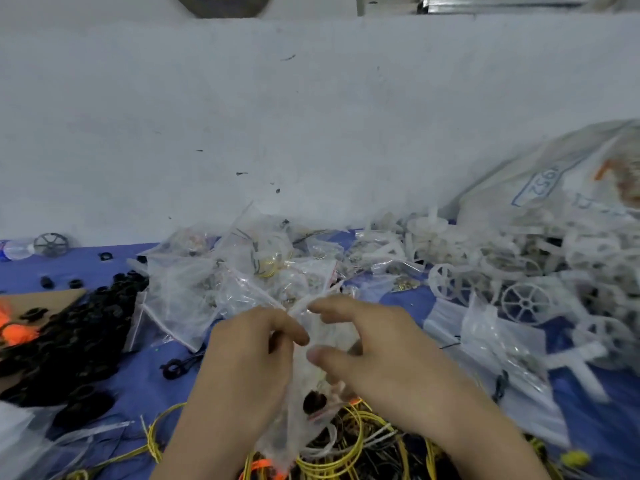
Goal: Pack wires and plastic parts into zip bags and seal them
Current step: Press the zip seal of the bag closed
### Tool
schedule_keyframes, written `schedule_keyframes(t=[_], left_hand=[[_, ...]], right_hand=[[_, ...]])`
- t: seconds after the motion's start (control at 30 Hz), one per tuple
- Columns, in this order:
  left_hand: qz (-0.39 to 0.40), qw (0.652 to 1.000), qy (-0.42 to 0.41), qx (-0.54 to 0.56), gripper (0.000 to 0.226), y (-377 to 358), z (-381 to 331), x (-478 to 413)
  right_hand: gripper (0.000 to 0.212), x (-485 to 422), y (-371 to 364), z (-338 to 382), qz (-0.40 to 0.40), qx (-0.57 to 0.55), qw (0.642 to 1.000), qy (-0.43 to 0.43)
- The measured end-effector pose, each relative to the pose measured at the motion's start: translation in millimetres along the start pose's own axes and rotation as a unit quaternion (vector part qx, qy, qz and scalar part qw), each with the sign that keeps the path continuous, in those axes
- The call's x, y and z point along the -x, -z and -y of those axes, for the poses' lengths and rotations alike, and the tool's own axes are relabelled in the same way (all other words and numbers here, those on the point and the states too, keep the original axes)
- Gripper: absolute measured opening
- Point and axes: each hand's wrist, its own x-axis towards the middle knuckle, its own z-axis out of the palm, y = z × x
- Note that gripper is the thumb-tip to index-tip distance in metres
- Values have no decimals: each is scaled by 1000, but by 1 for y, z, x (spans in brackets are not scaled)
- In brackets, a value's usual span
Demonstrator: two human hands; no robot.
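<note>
My left hand (249, 358) pinched the top edge of a zip bag (294, 393), fingers curled on it. My right hand (391, 358) was at the same edge, forefinger on the strip and thumb lower and apart; whether it gripped I could not tell through the blur. The bag hung between both hands over the yellow wires (349, 445), a dark part (315, 400) inside. Filled bags (242, 271) lay behind, black parts (86, 334) left, white wheels (523, 303) right

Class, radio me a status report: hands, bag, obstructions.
Left hand pinches zip bag; right hand at it, grip unclear. Dark part inside; seal unclear. Yellow wires underneath.
</note>
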Motion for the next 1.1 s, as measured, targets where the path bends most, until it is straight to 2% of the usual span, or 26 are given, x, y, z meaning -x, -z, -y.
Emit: schedule_keyframes(t=[0.07,0.1,0.17,0.2,0.23,0.3,0.33,0.4,0.47,0.57,0.7,0.77,0.9,0.97,1.1], left_hand=[[-6,1000,22,-12,38,6,9,-4],[-12,999,31,-6,36,9,14,-6],[-21,998,49,23,39,12,23,-10],[-20,997,58,43,43,13,27,-11],[-14,996,66,66,45,14,30,-12],[2,992,70,102,49,14,34,-11],[9,991,69,110,49,15,35,-11],[8,991,67,118,49,16,34,-10],[6,992,59,114,50,17,34,-12],[18,992,50,111,49,16,33,-11],[14,992,48,112,48,14,32,-11],[18,992,46,117,46,12,31,-10],[29,992,43,118,46,9,33,-12],[26,992,39,116,46,8,33,-12],[33,994,19,105,43,5,30,-10]], right_hand=[[16,1,13,-3,-58,-151,987,0],[11,-1,22,-12,-119,-180,977,-1],[13,-10,38,-39,-218,-162,962,-26],[14,-16,42,-56,-235,-120,963,-59],[16,-23,42,-75,-219,-55,969,-99],[27,-36,30,-113,-99,70,977,-177],[31,-41,21,-129,-35,95,974,-202],[32,-51,-1,-150,56,133,965,-218],[31,-58,-18,-159,83,187,954,-220],[36,-64,-27,-166,57,222,947,-224],[15,-65,-27,-175,-30,146,959,-241],[24,-64,-26,-181,-37,138,954,-264],[39,-65,-32,-185,1,171,939,-300],[42,-65,-31,-187,-27,173,935,-309],[44,-63,-17,-168,-139,27,956,-257]])
